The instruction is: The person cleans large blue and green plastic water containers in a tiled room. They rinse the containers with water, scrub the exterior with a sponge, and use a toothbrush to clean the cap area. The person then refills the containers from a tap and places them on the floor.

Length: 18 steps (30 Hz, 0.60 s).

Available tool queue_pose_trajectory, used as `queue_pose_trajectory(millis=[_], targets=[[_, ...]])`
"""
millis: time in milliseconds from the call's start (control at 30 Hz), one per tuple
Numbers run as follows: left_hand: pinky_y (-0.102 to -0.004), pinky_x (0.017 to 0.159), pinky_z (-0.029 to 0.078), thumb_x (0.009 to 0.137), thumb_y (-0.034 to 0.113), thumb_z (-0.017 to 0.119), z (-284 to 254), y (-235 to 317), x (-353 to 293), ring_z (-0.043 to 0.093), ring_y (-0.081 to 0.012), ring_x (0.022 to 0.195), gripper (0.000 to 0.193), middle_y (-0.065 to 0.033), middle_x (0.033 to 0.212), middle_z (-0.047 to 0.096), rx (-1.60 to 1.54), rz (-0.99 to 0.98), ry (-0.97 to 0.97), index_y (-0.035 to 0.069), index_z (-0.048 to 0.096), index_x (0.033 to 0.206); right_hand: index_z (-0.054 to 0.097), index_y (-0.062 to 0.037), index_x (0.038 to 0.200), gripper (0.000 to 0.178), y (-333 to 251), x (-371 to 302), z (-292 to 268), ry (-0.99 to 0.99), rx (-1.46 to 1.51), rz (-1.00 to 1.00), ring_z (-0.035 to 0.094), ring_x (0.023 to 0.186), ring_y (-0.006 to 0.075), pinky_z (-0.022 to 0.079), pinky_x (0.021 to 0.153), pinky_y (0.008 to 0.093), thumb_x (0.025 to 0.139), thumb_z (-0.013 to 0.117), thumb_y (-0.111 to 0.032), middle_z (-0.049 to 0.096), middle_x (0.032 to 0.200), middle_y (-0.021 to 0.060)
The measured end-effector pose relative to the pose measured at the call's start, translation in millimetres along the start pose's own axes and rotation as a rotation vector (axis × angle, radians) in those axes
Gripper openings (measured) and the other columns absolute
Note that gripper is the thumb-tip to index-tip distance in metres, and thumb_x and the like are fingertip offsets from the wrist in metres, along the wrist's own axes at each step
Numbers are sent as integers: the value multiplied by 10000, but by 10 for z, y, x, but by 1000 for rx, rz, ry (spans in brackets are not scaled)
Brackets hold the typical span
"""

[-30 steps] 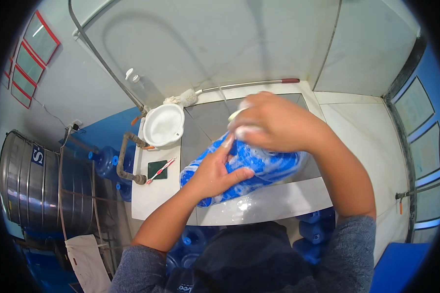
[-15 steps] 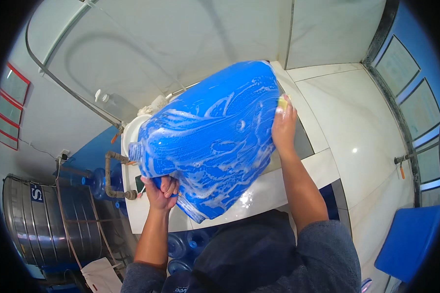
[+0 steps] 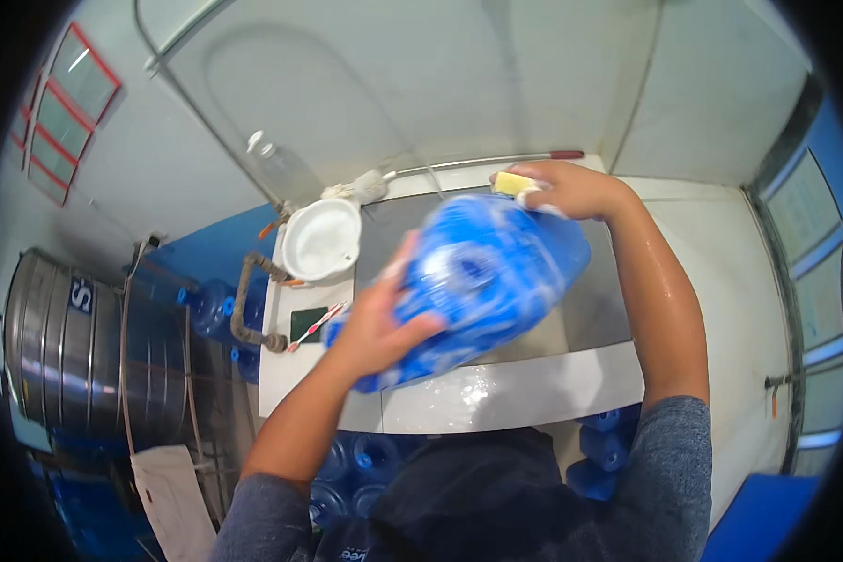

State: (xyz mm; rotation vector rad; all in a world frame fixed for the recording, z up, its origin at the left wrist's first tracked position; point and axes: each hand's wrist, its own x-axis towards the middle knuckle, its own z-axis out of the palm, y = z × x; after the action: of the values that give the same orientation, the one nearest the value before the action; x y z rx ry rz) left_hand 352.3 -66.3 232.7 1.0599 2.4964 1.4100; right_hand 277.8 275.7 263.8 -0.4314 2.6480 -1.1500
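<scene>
A translucent blue water jug (image 3: 520, 300), streaked with white suds, is tilted over the sink (image 3: 595, 304) with its round neck turned up toward me. My left hand (image 3: 379, 323) grips its left side, thumb across the near face; motion blurs the fingers a little. At the jug's far right edge, my right hand (image 3: 576, 190) is closed round a yellow sponge (image 3: 512, 184) with foam on it. Part of the sponge is covered by the fingers, and the jug's underside is hidden.
Left of the sink sit a white basin (image 3: 321, 239), a dark green pad (image 3: 306, 326) and a red-and-white toothbrush (image 3: 317, 328). A clear bottle (image 3: 286, 170) and a long-handled brush (image 3: 370, 185) lie behind. Pipes (image 3: 244, 300) edge the counter; blue jugs (image 3: 370, 454) stand beneath.
The jug has swung from lying lengthwise to having its neck face me. My left hand has shifted from beneath the neck to the jug's side; the right hand with the sponge has moved farther away.
</scene>
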Motion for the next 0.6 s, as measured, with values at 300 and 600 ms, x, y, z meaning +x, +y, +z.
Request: queue_pose_trajectory(millis=[300,600], targets=[[-442,1015,480,954,450,645,1113,-828,1033,616,-438,1177,796,-328,1267,604,70,-180,-66,-25,330,1510,621,-37,1246,449,-485,1262,403,37,-229,-83,634,1066,319,511,941,410,844,663,-233,646,1149,214],[-482,1002,470,1009,356,548,1184,-1251,913,588,-442,1177,692,-296,1297,597,136,-259,-100,-19,306,1538,597,-18,1318,514,-433,2233,707,-65,101,331,688,962,338,622,745,465,871,684,-257,647,1130,186]])
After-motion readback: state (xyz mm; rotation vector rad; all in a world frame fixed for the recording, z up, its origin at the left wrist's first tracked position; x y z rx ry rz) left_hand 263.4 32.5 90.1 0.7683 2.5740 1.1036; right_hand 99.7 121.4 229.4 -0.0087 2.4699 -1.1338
